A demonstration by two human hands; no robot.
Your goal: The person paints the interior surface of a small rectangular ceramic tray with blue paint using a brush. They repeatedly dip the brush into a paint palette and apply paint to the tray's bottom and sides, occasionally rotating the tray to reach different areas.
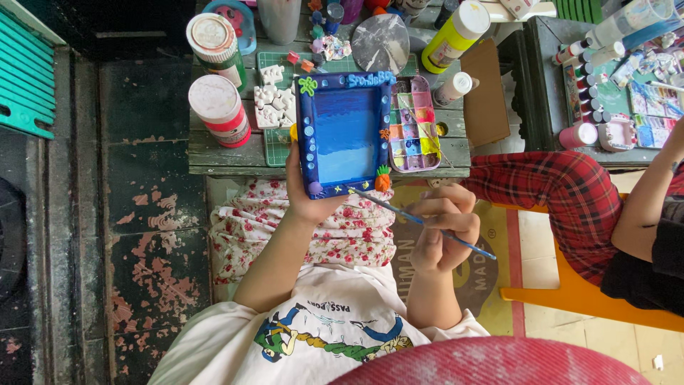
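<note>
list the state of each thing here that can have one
blue frame: tilted up, held in the left hand
paintbrush: pinched in the right hand, tip at the frame's lower edge
paint palette: open, wells filled
yellow bottle: capped, tilted
two red-banded jars: lids on, upright

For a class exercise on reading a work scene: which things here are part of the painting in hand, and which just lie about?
In use:
- left hand holding the blue rectangular decorated frame
- right hand holding the thin blue-handled paintbrush
- multicoloured paint palette

Lying about:
- two white-lidded red-banded jars
- white moulded shapes
- yellow-green bottle
- grey marbled disc
</note>
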